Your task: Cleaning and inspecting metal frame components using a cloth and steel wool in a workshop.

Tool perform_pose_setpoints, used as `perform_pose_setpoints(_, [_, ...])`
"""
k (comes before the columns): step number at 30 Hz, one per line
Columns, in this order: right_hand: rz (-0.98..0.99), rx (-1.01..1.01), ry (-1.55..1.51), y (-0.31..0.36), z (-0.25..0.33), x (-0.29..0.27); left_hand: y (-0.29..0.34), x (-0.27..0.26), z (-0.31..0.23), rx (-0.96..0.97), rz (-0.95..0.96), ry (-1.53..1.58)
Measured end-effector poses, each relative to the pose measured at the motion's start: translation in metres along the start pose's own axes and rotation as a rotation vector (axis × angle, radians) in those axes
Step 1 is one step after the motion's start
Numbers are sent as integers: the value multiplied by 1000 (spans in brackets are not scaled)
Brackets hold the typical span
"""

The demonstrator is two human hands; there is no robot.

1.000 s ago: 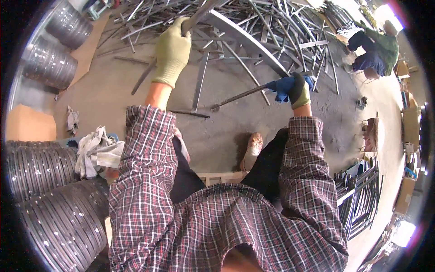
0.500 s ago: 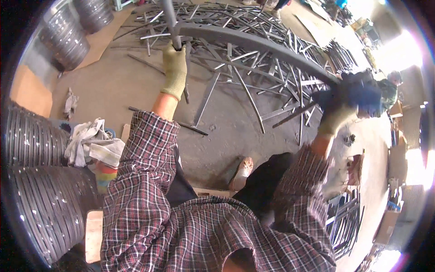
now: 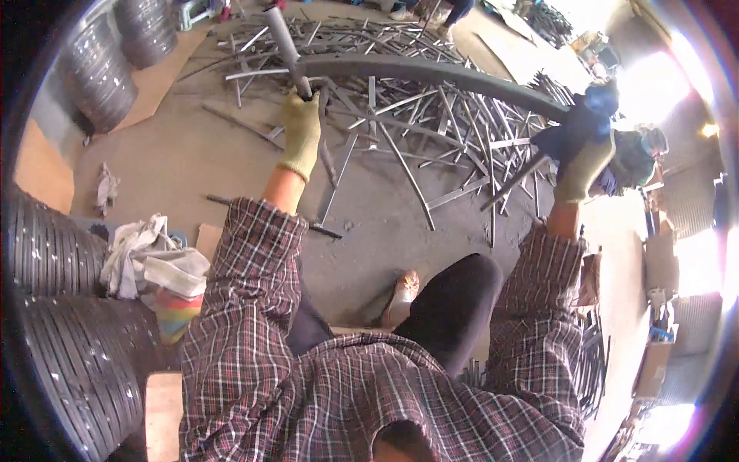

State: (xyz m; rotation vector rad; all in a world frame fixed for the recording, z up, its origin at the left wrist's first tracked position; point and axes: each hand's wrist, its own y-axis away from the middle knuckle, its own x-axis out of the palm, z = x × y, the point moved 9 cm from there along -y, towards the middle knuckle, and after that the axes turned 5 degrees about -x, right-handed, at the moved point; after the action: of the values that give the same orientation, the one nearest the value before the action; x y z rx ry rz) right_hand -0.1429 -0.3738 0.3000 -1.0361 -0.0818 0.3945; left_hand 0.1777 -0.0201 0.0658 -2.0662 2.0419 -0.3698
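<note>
A long, slightly curved grey metal bar [image 3: 431, 73] stretches across in front of me, with a short round tube [image 3: 283, 40] joined across its left end. My left hand [image 3: 302, 132], in a yellowish knit glove, is closed around the lower part of that tube. At the bar's right end my right hand [image 3: 586, 165], gloved alike, presses a dark blue cloth [image 3: 573, 135] around the metal. The cloth hides most of those fingers. Another dark bar piece [image 3: 514, 182] sticks out toward the lower left from under the cloth.
Loose metal bars [image 3: 454, 138] lie heaped on the floor ahead. Coiled black strip rolls [image 3: 73, 369] stand at my left, beside pale rags [image 3: 165, 258]. More bundled bars [image 3: 593, 362] lie at my right. A person in dark green [image 3: 637, 158] is beyond my right hand.
My right hand and the blue cloth have moved slightly farther away, and the bar's right end has come up with them. My left hand keeps its hold on the tube. The view has shifted slightly.
</note>
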Motion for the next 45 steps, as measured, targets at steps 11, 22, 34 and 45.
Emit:
perform_pose_setpoints(11, [-261,616,-273,143,-225,-10,55,53,-45,-45,542,-244])
perform_pose_setpoints(22, [-212,888,20,243,-297,-32,85,77,-66,215,628,-406])
perform_pose_setpoints(34, [162,662,481,354,-216,-198,96,84,-123,264,363,-371])
perform_pose_setpoints(45, [766,1476,538,744,24,-218,92,91,-156,738,340,-501])
